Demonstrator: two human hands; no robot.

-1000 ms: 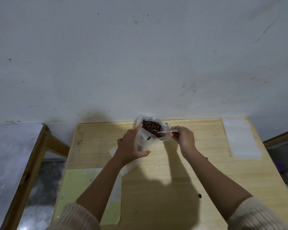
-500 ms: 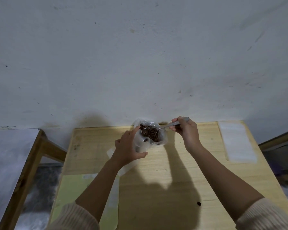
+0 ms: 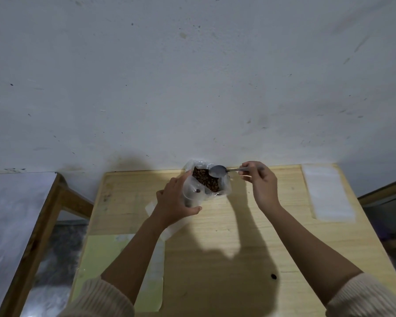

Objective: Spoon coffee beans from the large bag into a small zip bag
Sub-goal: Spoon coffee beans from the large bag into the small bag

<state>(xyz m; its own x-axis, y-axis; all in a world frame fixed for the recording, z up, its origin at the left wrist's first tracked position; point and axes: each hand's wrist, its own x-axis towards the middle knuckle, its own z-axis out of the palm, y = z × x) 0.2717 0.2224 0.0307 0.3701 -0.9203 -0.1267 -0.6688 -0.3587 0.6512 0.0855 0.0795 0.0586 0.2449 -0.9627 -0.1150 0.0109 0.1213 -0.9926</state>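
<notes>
My left hand (image 3: 176,203) gripped the small zip bag (image 3: 191,193) at the far edge of the bench (image 3: 215,248). It was clear, soft plastic, with a single dark bean showing through. Right against it stood the large bag (image 3: 225,187) — clear, crinkled, its open mouth packed with brown coffee beans (image 3: 206,181). My right hand (image 3: 262,187) pinched the spoon (image 3: 217,171) by its handle, the grey bowl over the beans.
</notes>
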